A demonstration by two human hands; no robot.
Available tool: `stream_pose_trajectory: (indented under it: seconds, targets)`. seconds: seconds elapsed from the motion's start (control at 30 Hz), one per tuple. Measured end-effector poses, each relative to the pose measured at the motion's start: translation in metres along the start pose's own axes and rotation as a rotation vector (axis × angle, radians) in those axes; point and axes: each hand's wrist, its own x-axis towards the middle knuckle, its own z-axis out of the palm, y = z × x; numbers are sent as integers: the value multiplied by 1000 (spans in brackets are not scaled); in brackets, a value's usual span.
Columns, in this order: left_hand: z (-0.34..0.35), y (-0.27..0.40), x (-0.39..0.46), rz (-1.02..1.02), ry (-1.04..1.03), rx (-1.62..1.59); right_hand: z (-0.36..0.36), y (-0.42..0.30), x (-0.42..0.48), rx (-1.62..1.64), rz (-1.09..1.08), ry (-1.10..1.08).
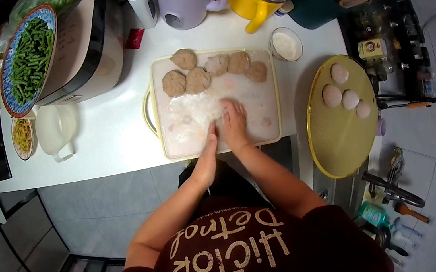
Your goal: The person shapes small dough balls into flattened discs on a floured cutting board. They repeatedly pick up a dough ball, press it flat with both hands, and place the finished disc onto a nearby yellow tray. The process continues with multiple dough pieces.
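My left hand stands on edge at the front of a cutting board with a pale yellow rim. Close beside it, my right hand reaches further onto the board, palm side down. A pale patch shows between the two hands; whether it is dough or flour, I cannot tell. White flour is spread over the board left of my fingers. Along the far side lie several brownish dough lumps, among them one at the left, one at the top and one at the right.
Right of the board are a glass bowl of flour and a round gold tray with several smooth dough balls. Behind stand a lilac blender and a yellow lidded pot. Left are a bowl of chopped green beans and a measuring jug.
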Motion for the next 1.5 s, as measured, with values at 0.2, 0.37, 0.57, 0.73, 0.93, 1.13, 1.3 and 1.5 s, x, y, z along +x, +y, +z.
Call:
stream_pose_trajectory:
  seconds: [0.2, 0.37, 0.57, 0.73, 0.93, 1.13, 1.3, 1.5]
  targets:
    - [15, 15, 19, 29, 35, 7, -3, -3, 47, 177, 105, 26]
    - [11, 18, 14, -33, 5, -244, 1, -32, -14, 166, 168, -34]
    - [8, 9, 3, 15, 34, -5, 3, 7, 23, -21, -12, 28]
    - [15, 21, 21, 38, 29, -47, 2, -10, 39, 170, 111, 14]
    - [0, 8, 4, -50, 7, -172, -3, -25, -23, 86, 7, -103]
    - [13, 24, 12, 48, 42, 124, -2, -4, 39, 14, 29, -27]
    - [12, 26, 24, 122, -8, -68, 1, -32, 17, 174, 62, -86]
    - [-4, -1, 0, 21, 15, -19, 3, -5, -4, -36, 35, -41]
